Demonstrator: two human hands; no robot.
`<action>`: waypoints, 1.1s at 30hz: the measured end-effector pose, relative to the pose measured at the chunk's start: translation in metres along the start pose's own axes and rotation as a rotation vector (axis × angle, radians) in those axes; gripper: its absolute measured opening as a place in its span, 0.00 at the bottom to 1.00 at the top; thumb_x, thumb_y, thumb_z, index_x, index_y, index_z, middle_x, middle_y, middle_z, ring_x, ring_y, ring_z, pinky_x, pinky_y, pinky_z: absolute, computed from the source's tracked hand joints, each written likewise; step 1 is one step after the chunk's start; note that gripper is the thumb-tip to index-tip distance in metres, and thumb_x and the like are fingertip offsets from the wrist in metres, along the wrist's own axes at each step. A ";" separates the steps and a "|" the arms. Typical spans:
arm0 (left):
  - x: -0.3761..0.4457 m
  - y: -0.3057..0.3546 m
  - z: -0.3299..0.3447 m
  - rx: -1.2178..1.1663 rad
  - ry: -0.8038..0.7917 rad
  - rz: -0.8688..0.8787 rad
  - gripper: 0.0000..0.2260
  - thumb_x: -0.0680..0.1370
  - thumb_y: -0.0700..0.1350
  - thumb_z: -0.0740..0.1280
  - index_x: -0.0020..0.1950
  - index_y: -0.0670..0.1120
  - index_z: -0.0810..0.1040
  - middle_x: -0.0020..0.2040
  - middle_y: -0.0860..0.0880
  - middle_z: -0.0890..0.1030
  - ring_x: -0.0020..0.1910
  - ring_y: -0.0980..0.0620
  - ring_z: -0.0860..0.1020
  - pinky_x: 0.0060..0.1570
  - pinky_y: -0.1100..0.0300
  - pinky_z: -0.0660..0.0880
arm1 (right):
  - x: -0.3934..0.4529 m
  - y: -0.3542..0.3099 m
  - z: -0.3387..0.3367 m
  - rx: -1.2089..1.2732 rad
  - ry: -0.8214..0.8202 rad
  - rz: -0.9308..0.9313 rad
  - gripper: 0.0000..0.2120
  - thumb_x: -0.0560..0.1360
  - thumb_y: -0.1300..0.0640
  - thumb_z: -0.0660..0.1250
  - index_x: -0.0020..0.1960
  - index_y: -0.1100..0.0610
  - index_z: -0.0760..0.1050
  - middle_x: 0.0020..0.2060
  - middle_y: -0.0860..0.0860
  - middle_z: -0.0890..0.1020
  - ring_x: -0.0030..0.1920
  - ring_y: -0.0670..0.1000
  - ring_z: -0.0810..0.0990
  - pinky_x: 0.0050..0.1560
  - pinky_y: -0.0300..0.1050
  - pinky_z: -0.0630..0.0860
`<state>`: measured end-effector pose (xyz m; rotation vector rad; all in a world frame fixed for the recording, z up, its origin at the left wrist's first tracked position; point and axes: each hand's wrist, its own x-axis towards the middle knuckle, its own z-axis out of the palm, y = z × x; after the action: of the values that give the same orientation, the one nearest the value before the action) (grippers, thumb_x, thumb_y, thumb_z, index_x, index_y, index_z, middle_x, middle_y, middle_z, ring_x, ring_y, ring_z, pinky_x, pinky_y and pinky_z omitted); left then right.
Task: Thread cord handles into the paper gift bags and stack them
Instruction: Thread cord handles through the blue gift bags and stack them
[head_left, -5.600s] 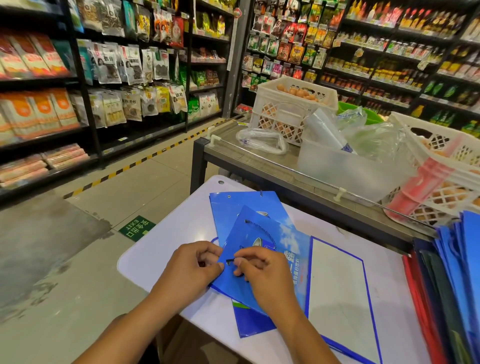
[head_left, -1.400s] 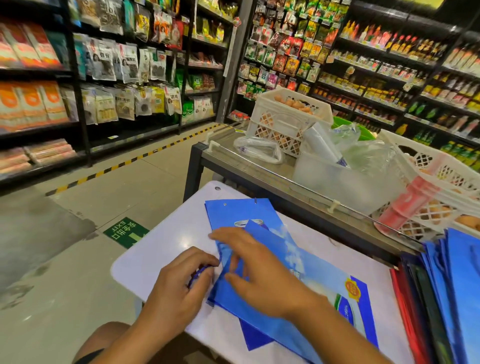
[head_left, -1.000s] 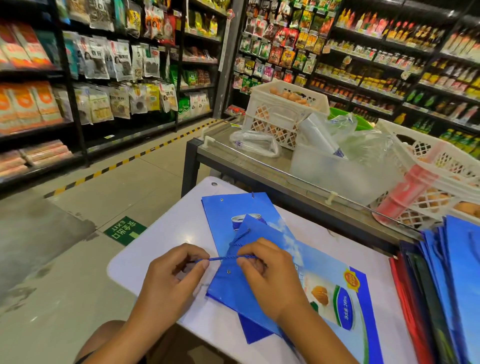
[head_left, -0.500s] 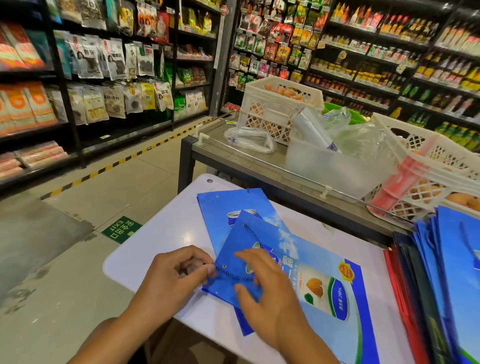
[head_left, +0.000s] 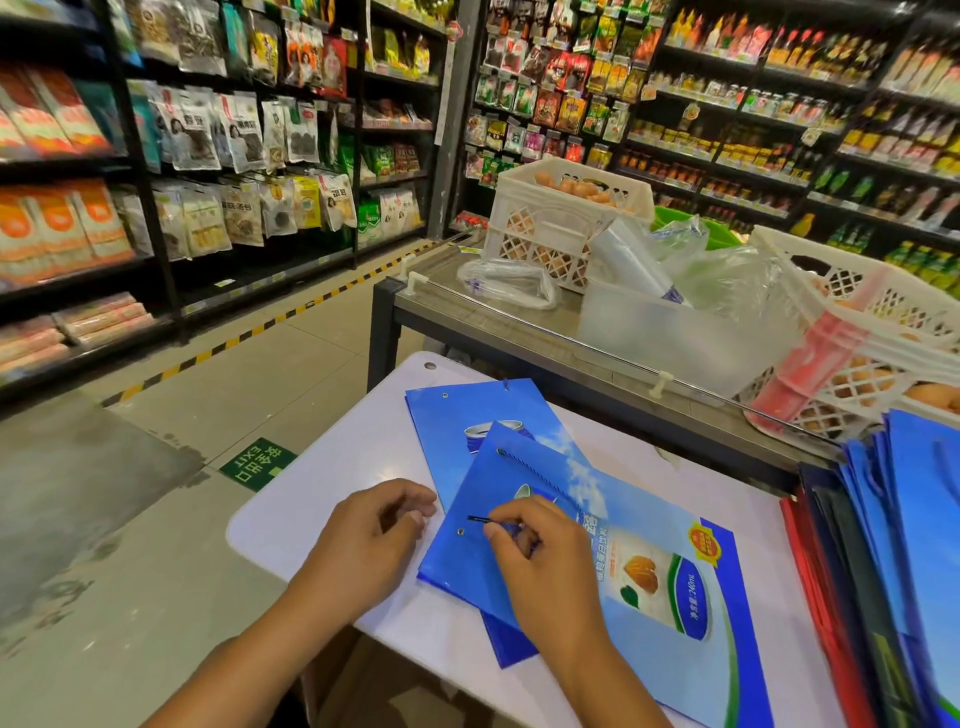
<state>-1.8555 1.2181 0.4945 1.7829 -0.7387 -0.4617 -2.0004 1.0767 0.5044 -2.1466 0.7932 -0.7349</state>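
A flat blue paper gift bag (head_left: 649, 582) lies on the white table (head_left: 322, 493), overlapping a second blue bag (head_left: 457, 421) beneath it. A dark blue cord (head_left: 535, 475) runs from the top bag's far eyelet toward my right hand (head_left: 540, 561), which pinches the cord's stiff tip just right of the near eyelet (head_left: 460, 532). My left hand (head_left: 363, 540) rests on the table beside the bag's left edge, fingers loosely curled and holding nothing.
A pile of blue and red bags (head_left: 893, 545) leans at the right edge of the table. Behind the table stands a metal counter (head_left: 519, 338) with white egg crates (head_left: 561, 218), a clear bin and plastic bags. Store shelves line the aisle at left.
My left hand has let go of the cord and drawn back off the bag. My right hand now pinches the cord tip near the near eyelet.
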 end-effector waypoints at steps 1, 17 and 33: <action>0.002 0.000 0.002 0.035 -0.023 -0.022 0.11 0.84 0.42 0.65 0.53 0.57 0.84 0.49 0.63 0.84 0.52 0.63 0.81 0.53 0.55 0.83 | 0.001 0.003 -0.002 -0.048 0.015 -0.020 0.03 0.78 0.54 0.75 0.46 0.47 0.83 0.36 0.39 0.78 0.42 0.41 0.78 0.41 0.32 0.74; 0.019 0.028 -0.002 -0.137 -0.305 -0.193 0.16 0.82 0.32 0.64 0.49 0.48 0.87 0.45 0.42 0.87 0.40 0.48 0.79 0.37 0.56 0.72 | -0.002 0.013 0.001 -0.097 -0.013 -0.103 0.01 0.78 0.50 0.74 0.48 0.46 0.83 0.42 0.37 0.80 0.49 0.41 0.78 0.44 0.29 0.74; 0.020 0.006 0.009 -0.141 -0.201 0.013 0.12 0.78 0.33 0.70 0.51 0.49 0.87 0.34 0.45 0.77 0.33 0.51 0.73 0.37 0.56 0.72 | -0.004 0.021 0.016 -0.226 0.038 -0.349 0.00 0.78 0.51 0.72 0.49 0.46 0.81 0.44 0.40 0.78 0.44 0.42 0.77 0.39 0.35 0.77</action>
<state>-1.8487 1.1970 0.4976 1.6141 -0.8355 -0.6753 -1.9981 1.0751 0.4777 -2.5191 0.5459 -0.9001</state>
